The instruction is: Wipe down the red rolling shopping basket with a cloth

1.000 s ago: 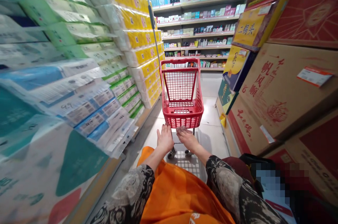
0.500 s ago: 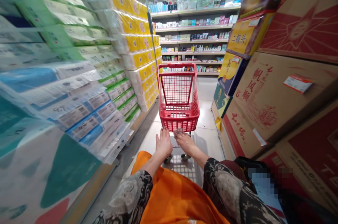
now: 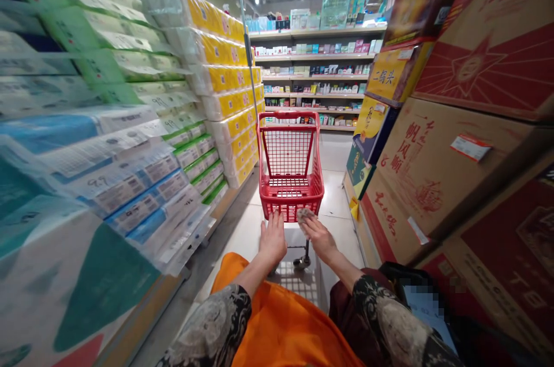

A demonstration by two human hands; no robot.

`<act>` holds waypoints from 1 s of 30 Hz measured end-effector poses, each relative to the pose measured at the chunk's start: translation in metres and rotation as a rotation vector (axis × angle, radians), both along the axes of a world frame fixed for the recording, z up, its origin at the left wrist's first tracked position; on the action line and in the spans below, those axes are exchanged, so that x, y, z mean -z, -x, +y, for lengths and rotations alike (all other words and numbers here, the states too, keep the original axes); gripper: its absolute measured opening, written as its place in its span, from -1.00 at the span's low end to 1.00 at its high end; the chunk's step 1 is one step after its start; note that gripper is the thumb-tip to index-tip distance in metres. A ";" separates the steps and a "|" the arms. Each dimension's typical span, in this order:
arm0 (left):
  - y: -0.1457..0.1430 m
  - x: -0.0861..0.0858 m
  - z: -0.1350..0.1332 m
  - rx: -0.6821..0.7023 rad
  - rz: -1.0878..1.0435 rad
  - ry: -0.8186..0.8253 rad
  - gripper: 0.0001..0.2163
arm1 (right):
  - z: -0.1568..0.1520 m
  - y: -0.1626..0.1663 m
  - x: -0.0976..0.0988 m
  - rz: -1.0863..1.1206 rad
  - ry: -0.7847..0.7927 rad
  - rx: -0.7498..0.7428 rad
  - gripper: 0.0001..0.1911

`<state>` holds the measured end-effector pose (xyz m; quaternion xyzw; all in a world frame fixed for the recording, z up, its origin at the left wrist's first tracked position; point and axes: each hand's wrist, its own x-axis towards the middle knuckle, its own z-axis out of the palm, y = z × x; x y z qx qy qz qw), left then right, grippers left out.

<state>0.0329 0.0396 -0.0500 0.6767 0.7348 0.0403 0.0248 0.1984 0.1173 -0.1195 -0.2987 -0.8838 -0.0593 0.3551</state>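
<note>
A small red shopping cart (image 3: 289, 197) stands in the aisle right in front of me, its basket empty. My left hand (image 3: 272, 237) lies on the cart's near rim with its fingers stretched forward and flat. My right hand (image 3: 319, 235) is beside it at the same rim, its fingers bunched around a small greyish lump (image 3: 304, 215) that I cannot make out. An orange cloth (image 3: 281, 321) covers my lap between my patterned sleeves.
Stacked tissue packs (image 3: 130, 124) wall the aisle on the left, with yellow packs (image 3: 229, 78) further on. Large brown and red cartons (image 3: 454, 153) line the right side. Shelves of small boxed goods (image 3: 315, 72) close the far end. A thin pole (image 3: 246, 38) rises by the cart.
The cart has rolled a little further down the aisle. My right hand has shifted to the right and its fingers have bunched up; the left hand stays flat on the rim.
</note>
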 end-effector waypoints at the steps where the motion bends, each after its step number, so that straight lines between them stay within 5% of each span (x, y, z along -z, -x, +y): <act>1: 0.001 0.000 0.000 0.016 0.003 -0.014 -0.28 | 0.000 -0.001 -0.006 0.022 -0.002 -0.005 -0.61; 8: 0.012 -0.023 0.020 0.134 0.008 -0.271 -0.34 | 0.029 0.013 -0.089 0.211 -0.037 0.081 -0.60; 13: 0.028 -0.040 0.037 -0.098 0.039 -0.082 -0.39 | 0.022 0.054 -0.082 -0.026 0.085 0.081 -0.64; 16: 0.036 -0.043 0.040 -0.055 0.098 -0.026 -0.39 | 0.022 0.057 -0.081 -0.145 0.156 0.135 -0.64; 22: 0.033 -0.044 0.044 -0.003 0.140 0.026 -0.36 | 0.039 0.008 -0.098 -0.058 0.269 0.350 -0.69; 30: 0.018 -0.050 0.038 0.041 0.149 0.042 -0.34 | 0.012 0.048 -0.083 -0.078 0.192 0.182 -0.68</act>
